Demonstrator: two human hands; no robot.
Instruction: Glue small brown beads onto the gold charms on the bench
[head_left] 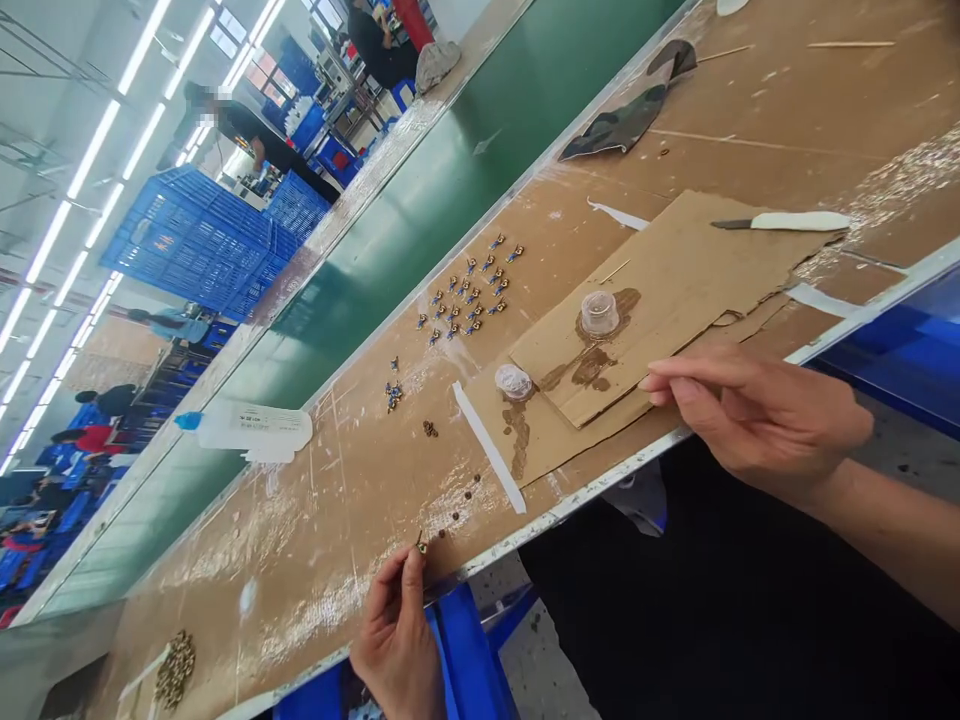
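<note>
Head view, looking down along a long brown surface (315, 560) beside a green belt (450, 190). The left hand (397, 645) rises at the near edge with thumb and forefinger closed in a narrow pinch on a metal piece (421, 546), a tiny brass-coloured part held just above the edge. Its exact shape is too small to tell.

The right hand (757, 415) lies with its fingers straight and close together, their tips touching the near edge of a cardboard sheet (697, 270). Whether it holds anything thin cannot be told.

Two clear cups (600, 312) stand on the stained cardboard. A white strip (491, 452) lies just beside them, and a knife (784, 221) rests at the far end of the sheet. Blue painted pieces (469, 292) stand in short rows further out, well apart from both hands. Loose beads (459, 505) lie near the pinched part, and a heap of brass parts (174, 668) sits at the lower left. A white bottle (251, 428) lies on the belt.

Judged by its size, the metal piece is very light, stiff and probably smooth. It is likely to slip or roll away if released. A fingertip pinch across its widest part, as shown, appears the only workable hold.
</note>
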